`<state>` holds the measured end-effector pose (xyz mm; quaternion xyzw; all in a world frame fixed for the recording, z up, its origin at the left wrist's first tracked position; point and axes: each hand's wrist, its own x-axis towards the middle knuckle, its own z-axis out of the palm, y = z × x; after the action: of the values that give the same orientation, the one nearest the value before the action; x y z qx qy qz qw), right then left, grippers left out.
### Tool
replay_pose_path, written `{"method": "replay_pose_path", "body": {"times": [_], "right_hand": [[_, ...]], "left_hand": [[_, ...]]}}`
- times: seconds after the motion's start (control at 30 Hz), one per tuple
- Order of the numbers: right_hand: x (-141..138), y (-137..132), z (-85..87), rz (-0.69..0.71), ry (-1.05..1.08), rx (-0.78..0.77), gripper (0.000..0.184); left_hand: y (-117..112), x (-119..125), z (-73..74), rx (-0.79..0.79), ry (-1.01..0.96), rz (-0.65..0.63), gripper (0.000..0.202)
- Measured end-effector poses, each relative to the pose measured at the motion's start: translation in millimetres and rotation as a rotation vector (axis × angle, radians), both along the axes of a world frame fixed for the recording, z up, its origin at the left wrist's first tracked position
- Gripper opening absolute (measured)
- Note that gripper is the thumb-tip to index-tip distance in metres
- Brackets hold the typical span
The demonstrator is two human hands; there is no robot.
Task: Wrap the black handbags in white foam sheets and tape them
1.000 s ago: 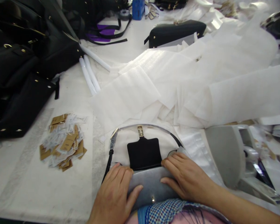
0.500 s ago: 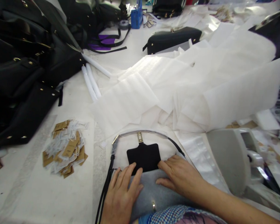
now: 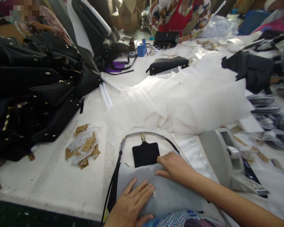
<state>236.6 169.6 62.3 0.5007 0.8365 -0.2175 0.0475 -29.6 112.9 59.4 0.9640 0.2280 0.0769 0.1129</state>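
A black handbag (image 3: 114, 193) lies in front of me, its face covered by a smooth grey sheet (image 3: 180, 195). Beyond the sheet's upper edge sticks out a black flap tab (image 3: 145, 154) with a gold metal clasp piece (image 3: 142, 136) at its tip. The bag's strap (image 3: 153, 133), partly wrapped in clear film, arches around the tab. My left hand (image 3: 133, 203) rests on the grey sheet with fingers stretched out. At the sheet's upper edge lies my right hand (image 3: 174, 165), thumb apart from the fingers, its index finger touching the tab's lower right corner.
Left of the bag is a pile of brown tags (image 3: 85, 146). Black bags (image 3: 38, 82) are heaped at far left. White foam sheets (image 3: 161, 97) spread beyond my hands, and a grey tape dispenser (image 3: 215, 157) stands at right. People (image 3: 177, 15) are across the table.
My left hand has slid down from the tab onto the grey sheet. My right hand stays by the tab's corner. The view has tilted up, bringing people at the back into sight.
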Motion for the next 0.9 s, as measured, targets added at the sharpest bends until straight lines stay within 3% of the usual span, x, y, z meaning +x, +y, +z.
{"method": "replay_pose_path", "body": {"times": [0.17,0.37,0.47,0.57,0.7,0.8,0.9], "right_hand": [[3.9,2.0,10.9,-0.006,0.061,0.022,0.035],[-17.6,40.7,27.0,-0.342,0.344,0.139,0.024],[-38.0,65.6,24.8,-0.394,0.381,0.088,0.026],[-50.4,70.4,24.2,-0.424,0.449,0.036,0.034],[-45.5,33.5,35.6,-0.380,0.588,0.047,0.041],[-30.7,-10.7,41.8,-0.175,0.732,0.105,0.028],[-18.0,-48.1,35.0,0.037,0.769,0.165,0.036]], "left_hand": [[-10.5,-3.5,-9.0,-0.096,0.010,0.051,0.070],[-14.9,0.9,-3.7,-0.130,-0.013,0.086,0.068],[-17.4,2.2,-0.5,-0.131,-0.020,0.104,0.064],[-19.4,2.3,-0.2,-0.114,-0.034,0.121,0.061],[-20.7,1.1,-2.6,-0.091,-0.050,0.114,0.063],[-22.5,-0.7,-5.2,-0.059,-0.086,0.139,0.061],[-25.1,-2.7,-7.6,-0.033,-0.127,0.170,0.057]]}}
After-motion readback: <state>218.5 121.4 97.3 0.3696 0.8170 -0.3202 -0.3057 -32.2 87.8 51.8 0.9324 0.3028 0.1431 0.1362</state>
